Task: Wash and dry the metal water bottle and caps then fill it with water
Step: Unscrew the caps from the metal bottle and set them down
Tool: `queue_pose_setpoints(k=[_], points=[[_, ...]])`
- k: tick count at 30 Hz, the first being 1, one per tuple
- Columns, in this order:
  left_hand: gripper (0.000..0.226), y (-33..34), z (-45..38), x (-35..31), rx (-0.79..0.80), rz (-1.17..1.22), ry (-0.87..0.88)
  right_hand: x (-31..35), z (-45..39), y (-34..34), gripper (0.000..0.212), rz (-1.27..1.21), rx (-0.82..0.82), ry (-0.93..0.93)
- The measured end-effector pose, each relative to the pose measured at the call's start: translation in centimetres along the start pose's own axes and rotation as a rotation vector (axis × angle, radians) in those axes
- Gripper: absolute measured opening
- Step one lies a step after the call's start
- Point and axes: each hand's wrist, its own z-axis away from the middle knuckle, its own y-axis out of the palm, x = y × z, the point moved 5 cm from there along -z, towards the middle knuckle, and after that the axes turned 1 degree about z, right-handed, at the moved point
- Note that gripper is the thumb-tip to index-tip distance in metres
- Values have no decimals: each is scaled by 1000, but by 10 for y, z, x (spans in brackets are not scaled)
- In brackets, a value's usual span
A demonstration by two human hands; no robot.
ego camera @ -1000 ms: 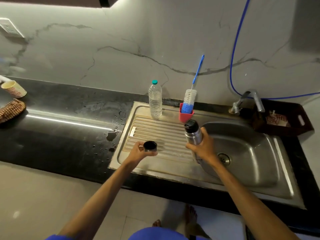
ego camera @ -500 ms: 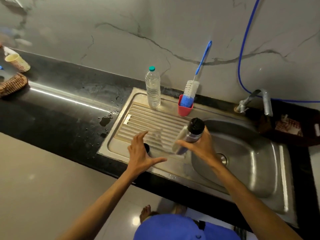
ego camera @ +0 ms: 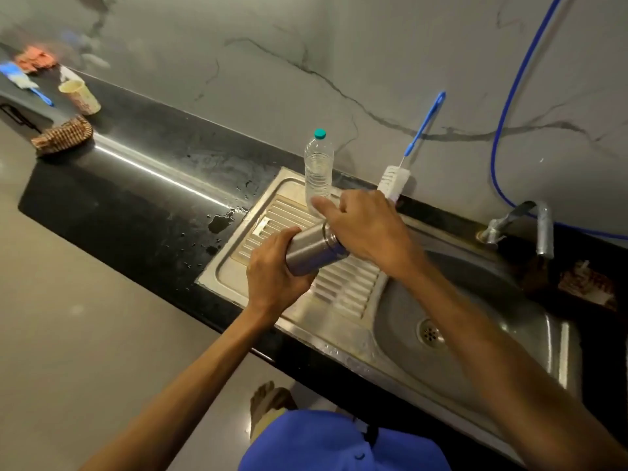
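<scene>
Over the steel sink's ribbed drainboard point(ego camera: 343, 283), the left hand point(ego camera: 272, 270) grips the shiny metal water bottle point(ego camera: 314, 249) tilted sideways, and the right hand point(ego camera: 370, 229) grasps its top end.

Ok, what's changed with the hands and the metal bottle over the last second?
The left hand let go of the small black cap and now grips the metal bottle's base. The bottle went from upright to lying tilted over the drainboard. The right hand moved to its top end. The plastic bottle and bottle brush stayed put.
</scene>
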Motion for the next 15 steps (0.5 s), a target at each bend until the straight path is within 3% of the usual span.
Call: queue_pose_setpoints(k=[2,4,6,8,12,15], points=[[72,-8,-3,9,36,36,-2,22,-13,1,36,225,-23,-189],[74,-18,-9,31,71,78,-69,47,-20,5,23,235,59,-424],[75,-29,-18,61,84,119,-169,71,-26,-2,25,152,198,-587],[74,-42,-28,90,73,104,-235,84,-36,-26,34,20,191,-657],[66,-73,-56,153,-30,151,-356,81,-58,-49,48,-596,83,-446],[64,-87,-75,191,-4,206,-368,55,-71,20,27,-1118,46,-67]])
